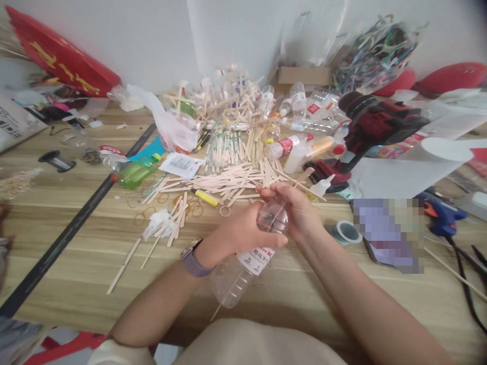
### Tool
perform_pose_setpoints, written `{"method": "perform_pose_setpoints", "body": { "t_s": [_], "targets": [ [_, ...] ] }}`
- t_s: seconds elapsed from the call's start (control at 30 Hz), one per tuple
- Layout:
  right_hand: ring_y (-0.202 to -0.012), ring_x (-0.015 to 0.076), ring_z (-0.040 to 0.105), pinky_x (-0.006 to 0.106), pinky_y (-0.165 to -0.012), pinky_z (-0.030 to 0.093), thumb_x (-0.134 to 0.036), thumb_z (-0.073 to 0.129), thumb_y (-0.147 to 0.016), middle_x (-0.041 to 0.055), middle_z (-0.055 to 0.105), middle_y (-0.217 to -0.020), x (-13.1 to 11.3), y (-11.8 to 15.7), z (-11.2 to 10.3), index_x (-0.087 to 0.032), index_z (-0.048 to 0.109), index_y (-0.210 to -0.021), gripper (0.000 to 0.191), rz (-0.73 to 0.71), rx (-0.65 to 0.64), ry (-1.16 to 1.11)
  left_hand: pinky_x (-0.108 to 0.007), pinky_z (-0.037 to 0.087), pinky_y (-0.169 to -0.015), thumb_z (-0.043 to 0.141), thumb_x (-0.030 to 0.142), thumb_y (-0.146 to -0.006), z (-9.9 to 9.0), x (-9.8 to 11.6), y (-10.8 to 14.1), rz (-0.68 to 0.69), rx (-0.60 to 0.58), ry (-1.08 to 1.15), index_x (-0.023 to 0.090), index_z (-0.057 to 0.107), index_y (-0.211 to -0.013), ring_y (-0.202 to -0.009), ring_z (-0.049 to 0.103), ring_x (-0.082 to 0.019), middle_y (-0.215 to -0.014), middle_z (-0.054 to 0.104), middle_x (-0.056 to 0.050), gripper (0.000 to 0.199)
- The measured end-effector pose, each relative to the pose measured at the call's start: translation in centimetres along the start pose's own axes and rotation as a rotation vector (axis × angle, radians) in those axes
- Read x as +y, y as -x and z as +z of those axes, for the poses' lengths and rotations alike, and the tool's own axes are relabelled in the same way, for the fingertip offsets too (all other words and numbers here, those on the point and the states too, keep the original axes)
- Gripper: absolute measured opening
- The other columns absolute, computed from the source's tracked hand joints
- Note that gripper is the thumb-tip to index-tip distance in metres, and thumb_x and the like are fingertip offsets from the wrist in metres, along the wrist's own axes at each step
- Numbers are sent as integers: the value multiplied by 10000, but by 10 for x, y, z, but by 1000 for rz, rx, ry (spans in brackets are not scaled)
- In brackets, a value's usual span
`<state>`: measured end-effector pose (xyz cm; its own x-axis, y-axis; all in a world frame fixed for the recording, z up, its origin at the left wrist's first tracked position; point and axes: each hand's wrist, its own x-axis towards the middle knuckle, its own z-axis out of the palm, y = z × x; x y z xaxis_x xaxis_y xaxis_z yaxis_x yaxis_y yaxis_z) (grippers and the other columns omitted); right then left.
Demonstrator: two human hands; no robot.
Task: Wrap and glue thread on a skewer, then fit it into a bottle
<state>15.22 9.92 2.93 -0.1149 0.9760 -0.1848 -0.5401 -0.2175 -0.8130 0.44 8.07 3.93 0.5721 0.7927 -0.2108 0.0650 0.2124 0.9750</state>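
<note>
My left hand [247,228] is wrapped round the upper part of a clear plastic bottle [232,279] with a white and red label, tilted with its base toward me. A thin stick [216,311] runs lengthwise along or through the bottle and pokes out past its base. My right hand [299,205] is at the bottle's other end, its fingers closed round a crossing wooden stick [314,191] near the thin stick. The exact grip of the fingertips is partly hidden.
Wooden sticks [232,182] lie piled beyond my hands, with a yellow cutter [206,197] in front. A cordless drill [380,121], wire spool [348,232], blurred-out phone [388,238] and blue glue gun [443,215] are at the right; a green bottle [139,171] lies left.
</note>
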Motion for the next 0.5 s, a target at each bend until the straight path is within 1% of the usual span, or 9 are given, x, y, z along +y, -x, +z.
{"method": "perform_pose_setpoints", "body": {
  "t_s": [0.03, 0.07, 0.1, 0.2, 0.23, 0.27, 0.3, 0.37, 0.5],
  "targets": [
    [-945, 219, 688, 362, -811, 540, -303, 741, -692, 1, 752, -721, 1, 0, 0, -249, 670, -688, 90, 2, -1, 2, -300, 448, -706, 849, 368, -554, 0, 0, 0, 16, 36, -44, 200, 598, -994, -819, 583, -207, -818, 605, 0, 534],
    [-950, 217, 687, 366, -824, 538, -339, 754, -686, 2, 761, -769, 1, 1, -1, -253, 673, -701, 119, -1, -6, 2, -302, 454, -701, 844, 381, -564, 0, 1, 0, 23, 29, -67, 194, 592, -987, -794, 583, -196, -812, 605, -3, 527],
    [-968, 215, 683, 371, -854, 531, -398, 764, -673, 0, 766, -828, 0, 1, -1, -262, 678, -721, 168, -8, -25, -7, -300, 460, -682, 836, 398, -575, 0, 1, -1, 12, -27, -47, 189, 589, -966, -754, 585, -182, -800, 607, -5, 507],
    [-1051, 216, 656, 391, -945, 494, -576, 748, -619, -16, 761, -966, -2, 4, -4, -297, 700, -818, 346, -40, -156, -70, -298, 481, -602, 818, 489, -558, -3, -2, -4, -141, -348, 249, 184, 595, -904, -657, 618, -176, -772, 624, -16, 512],
    [-1052, 216, 656, 395, -960, 485, -580, 750, -603, -21, 762, -957, -2, 5, -5, -303, 703, -835, 365, -46, -199, -89, -308, 491, -588, 816, 535, -526, -4, -4, -6, -193, -422, 337, 185, 599, -892, -653, 640, -195, -768, 630, -18, 550],
    [-1030, 215, 664, 395, -967, 479, -549, 767, -590, -25, 767, -905, -3, 6, -5, -303, 705, -826, 347, -49, -226, -98, -321, 503, -590, 811, 580, -495, -5, -6, -6, -219, -459, 394, 189, 602, -889, -666, 660, -215, -774, 634, -18, 592],
    [-988, 214, 678, 395, -965, 478, -495, 788, -577, -31, 765, -827, -3, 6, -6, -297, 702, -790, 303, -46, -234, -97, -331, 511, -602, 804, 609, -480, -5, -7, -7, -223, -469, 429, 193, 607, -891, -688, 673, -229, -786, 637, -16, 617],
    [-890, 213, 700, 391, -932, 493, -390, 810, -557, -43, 734, -672, -3, 7, -7, -279, 681, -697, 220, -35, -205, -76, -318, 503, -611, 793, 604, -518, -5, -8, -6, -207, -443, 425, 189, 618, -872, -671, 665, -205, -785, 639, -4, 573],
    [-825, 216, 710, 361, -842, 517, -296, 763, -606, -44, 655, -526, 0, 8, -5, -244, 657, -639, 122, -27, -134, -54, -294, 471, -597, 775, 428, -632, 0, 0, -1, -143, -313, 208, 173, 619, -856, -610, 614, -159, -697, 610, 22, 373]
  ]
}}
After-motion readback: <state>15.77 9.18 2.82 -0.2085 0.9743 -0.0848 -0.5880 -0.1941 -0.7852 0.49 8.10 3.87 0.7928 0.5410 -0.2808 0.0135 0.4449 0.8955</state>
